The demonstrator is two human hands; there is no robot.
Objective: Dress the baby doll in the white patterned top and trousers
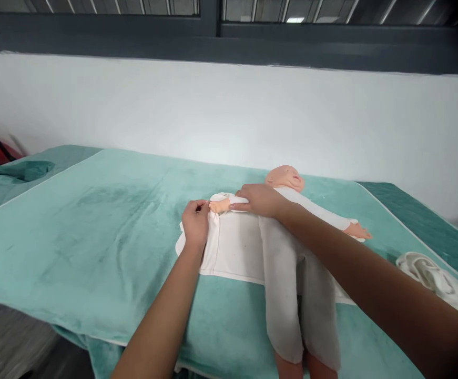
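The thumb and forefinger of my left hand [196, 223] are pinched together right beside the doll's small hand [219, 205], on what looks like the edge of the spread white garment [234, 247]; exactly how much cloth is between them I can't tell. My right hand [262, 200] has its fingers closed around the sleeved forearm [238, 202] just behind that small hand, thumb on the near side, holding the arm out towards my left fingers.

The spread garment lies open below my fingertips and runs under the doll, with one white sleeve end [180, 243] sticking out past my left wrist. The doll is on its back; its head [286, 178] is just beyond my right hand. To the right of my right fingers, the other arm [323, 213] stretches out in white, its hand [357, 230] clear of the cuff, with more white cloth under it.

Nearer me than my right fingers, the pale trousers [284, 284] are on both legs. So, as I judge it, the inner top and trousers are on, while the outer layer is only laid out beneath: neither arm looks to be in it, and its front is unwrapped. Well off to the right of my fingers sits a bunched white cloth [429, 279], on the green cover [94, 226].
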